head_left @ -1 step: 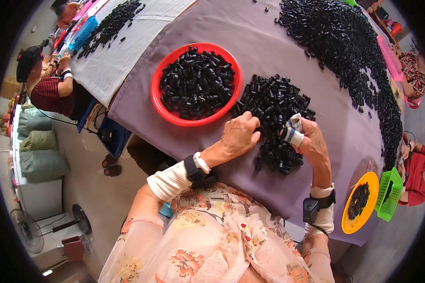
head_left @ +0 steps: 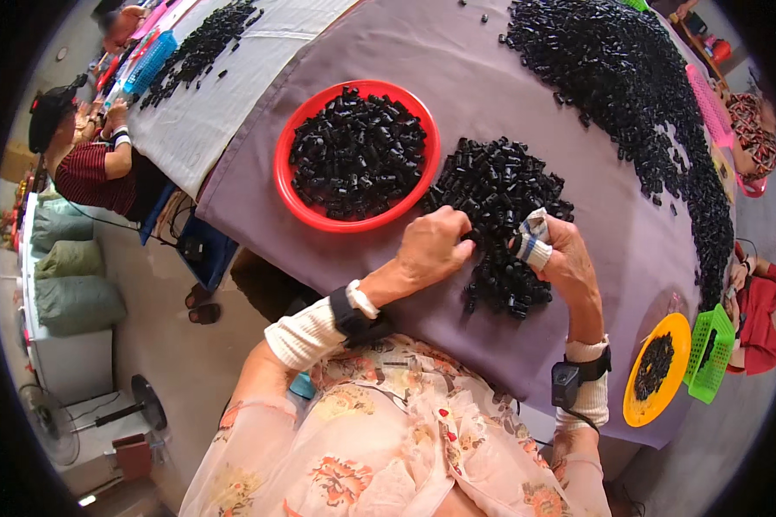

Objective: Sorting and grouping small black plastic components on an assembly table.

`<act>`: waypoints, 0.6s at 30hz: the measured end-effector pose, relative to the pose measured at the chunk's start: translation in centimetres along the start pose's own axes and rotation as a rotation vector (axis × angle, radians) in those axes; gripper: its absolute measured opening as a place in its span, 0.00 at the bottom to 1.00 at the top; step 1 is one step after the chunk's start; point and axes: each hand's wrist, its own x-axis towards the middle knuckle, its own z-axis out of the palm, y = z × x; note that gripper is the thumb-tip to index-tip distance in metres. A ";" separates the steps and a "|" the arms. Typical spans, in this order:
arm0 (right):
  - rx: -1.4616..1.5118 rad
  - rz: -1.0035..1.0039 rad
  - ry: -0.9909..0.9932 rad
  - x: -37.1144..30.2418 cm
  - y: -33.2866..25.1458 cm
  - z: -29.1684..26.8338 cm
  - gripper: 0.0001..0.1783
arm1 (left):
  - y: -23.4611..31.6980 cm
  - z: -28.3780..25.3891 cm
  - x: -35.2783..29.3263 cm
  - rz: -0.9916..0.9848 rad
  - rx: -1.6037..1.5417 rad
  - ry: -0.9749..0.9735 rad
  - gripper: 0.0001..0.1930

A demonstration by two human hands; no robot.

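Note:
A loose heap of small black cylindrical pieces [head_left: 502, 185] lies on the mauve cloth in front of me. My left hand [head_left: 434, 247] is at its left edge, fingers curled together; whatever they may hold is hidden. On the heap's right side, my right hand [head_left: 567, 254] is closed, with a small black cylindrical piece [head_left: 516, 244] at its fingertips. A white cloth strip with blue stripes [head_left: 535, 238] is wrapped about its fingers. Just beyond my left hand stands a red round basin [head_left: 282, 185] filled with similar black pieces.
A much larger spread of black pieces [head_left: 612, 77] covers the far right. Near my right forearm are a yellow plate [head_left: 674, 379] and a green basket [head_left: 711, 349]. Co-workers sit at the left and right. A fan [head_left: 149, 401] stands at lower left.
The whole view has shifted very slightly. Both hands keep nearly the same pose at the heap; the left fingers have moved a little.

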 end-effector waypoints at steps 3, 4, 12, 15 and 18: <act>-0.013 -0.032 0.001 0.2 -0.7 0.4 0.12 | 1.8 -4.0 0.4 -0.214 -0.412 -0.076 0.08; 0.005 -0.063 0.000 0.4 -1.2 0.5 0.11 | 2.5 -5.2 0.6 -0.202 -0.456 -0.074 0.07; 0.110 -0.233 0.038 1.7 -4.5 1.4 0.10 | 4.6 -8.3 2.3 -0.095 -0.616 -0.063 0.10; 0.118 -0.241 0.012 1.7 -4.8 1.4 0.10 | 4.9 -8.6 2.5 -0.038 -0.610 -0.030 0.10; 0.083 -0.259 0.005 1.6 -4.8 1.5 0.09 | 5.0 -8.9 2.6 -0.122 -0.794 -0.058 0.12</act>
